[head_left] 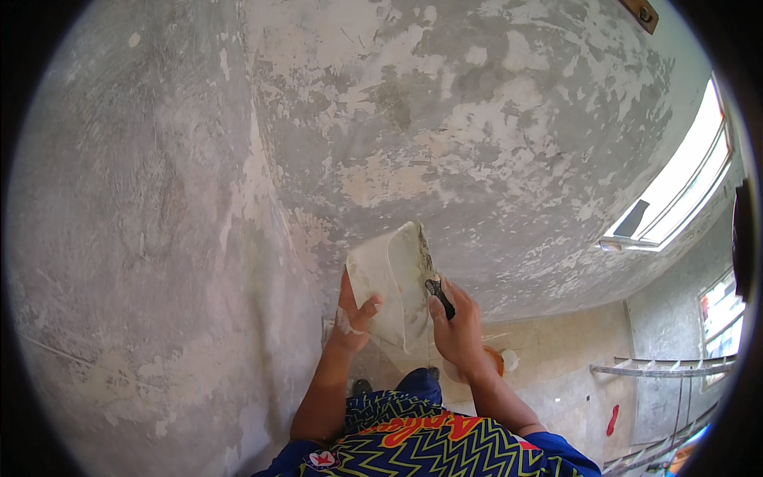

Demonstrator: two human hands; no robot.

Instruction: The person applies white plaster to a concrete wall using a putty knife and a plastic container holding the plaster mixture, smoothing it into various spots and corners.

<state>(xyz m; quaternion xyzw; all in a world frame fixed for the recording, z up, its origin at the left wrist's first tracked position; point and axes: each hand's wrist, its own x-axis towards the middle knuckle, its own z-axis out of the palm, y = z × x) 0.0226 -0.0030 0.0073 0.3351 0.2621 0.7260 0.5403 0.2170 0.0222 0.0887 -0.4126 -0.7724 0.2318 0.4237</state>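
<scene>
My left hand [355, 324] is closed around the side of a whitish plastic container [372, 266], with the thumb on its outer face. The container is tilted, and its inside is smeared with pale grey paste. In my right hand [459, 334] is a putty knife [441, 299], gripped by its black handle. Its blade is mostly hidden at the container's right edge, so I cannot tell how far it reaches inside. White residue marks my left wrist and fingers. Both hands are in front of a wall [469, 151] covered in patchy grey and cream plaster.
Another plastered wall [143, 207] meets it at a corner on my left. Bright windows [675, 199] are at the right. A ladder [664, 370] stands at lower right. An orange bucket [494, 362] is on the tiled floor [556, 342], partly behind my right forearm. A red object [613, 420] lies farther right.
</scene>
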